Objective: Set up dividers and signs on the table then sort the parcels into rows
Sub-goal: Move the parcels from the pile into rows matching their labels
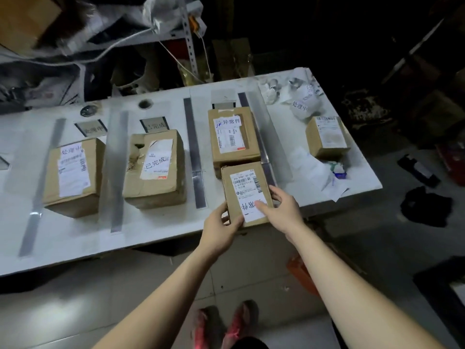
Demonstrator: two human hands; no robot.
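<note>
Item: small cardboard parcel (245, 190), shipping label up, centre of frame at the near edge of the white table (75, 235). It sits just in front of the larger parcel marked 异常件 (234, 137), in the lane right of the grey divider strip (193, 147).

Left hand (221, 222): grips the near-left corner.

Right hand (281, 207): grasps the right side, thumb on the label.

Left of frame: 已完成 parcel (156, 167) and leftmost parcel (73, 177), one per lane, with flat signs (154, 124) above them.

Right of frame: lone parcel (327, 137) and crumpled paper (302, 107).
</note>
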